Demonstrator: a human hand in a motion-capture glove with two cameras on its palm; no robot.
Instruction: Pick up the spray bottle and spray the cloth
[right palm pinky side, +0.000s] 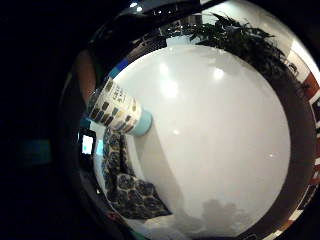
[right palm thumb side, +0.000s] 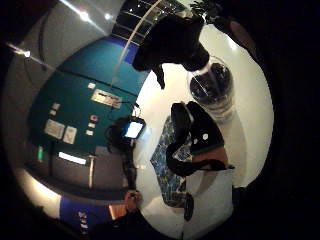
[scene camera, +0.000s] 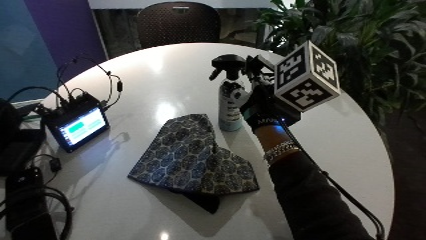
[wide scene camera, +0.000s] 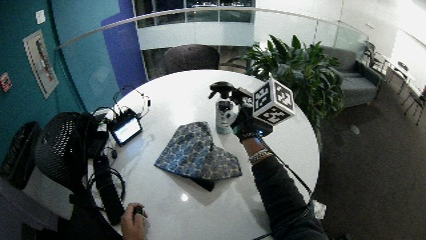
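A clear spray bottle with a black trigger head stands upright on the round white table. In front of it lies a folded cloth with a blue pattern. My gloved right hand is just to the right of the bottle at body height. In the thumb side palm view its fingers are loosely curled, with a gap to the bottle. The little finger side palm view shows the bottle's printed body above the cloth.
A small monitor with cables sits at the table's left edge beside black gear. A dark chair stands behind the table and a leafy plant at the back right. A bare hand rests near the front edge.
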